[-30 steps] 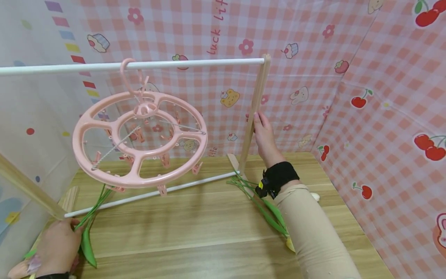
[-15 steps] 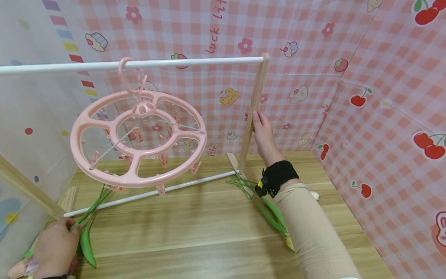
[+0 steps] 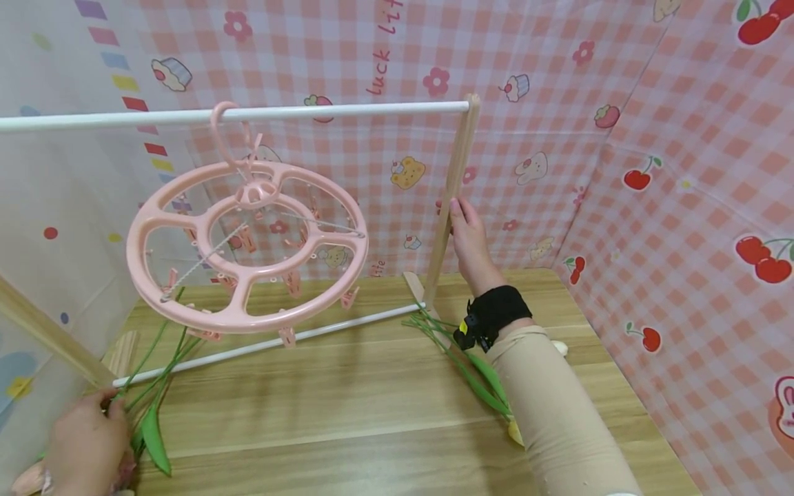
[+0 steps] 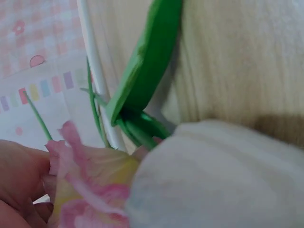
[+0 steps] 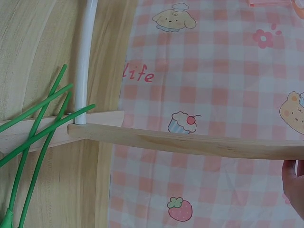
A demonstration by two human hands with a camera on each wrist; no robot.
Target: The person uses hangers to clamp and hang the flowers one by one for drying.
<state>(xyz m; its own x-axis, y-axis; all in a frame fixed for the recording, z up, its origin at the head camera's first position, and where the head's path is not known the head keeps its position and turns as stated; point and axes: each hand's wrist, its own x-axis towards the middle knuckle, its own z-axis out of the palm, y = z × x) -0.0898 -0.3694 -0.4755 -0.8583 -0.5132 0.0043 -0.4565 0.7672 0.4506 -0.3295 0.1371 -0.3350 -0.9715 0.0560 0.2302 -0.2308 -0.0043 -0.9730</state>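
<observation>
Fingers (image 3: 457,209) of the right hand (image 3: 475,249) grip the wooden post (image 3: 462,155), at two o'clock from the middle of the head view; down at eight o'clock I see the left hand (image 3: 89,441) curled round a pink flower (image 4: 92,185), a white flower (image 4: 218,175) just beside it, while at nine a pink ring hanger (image 3: 205,317) hangs from the white rod (image 3: 347,111) and at five a yellow tulip (image 3: 515,432) lies by the beige sleeve (image 3: 558,406)
</observation>
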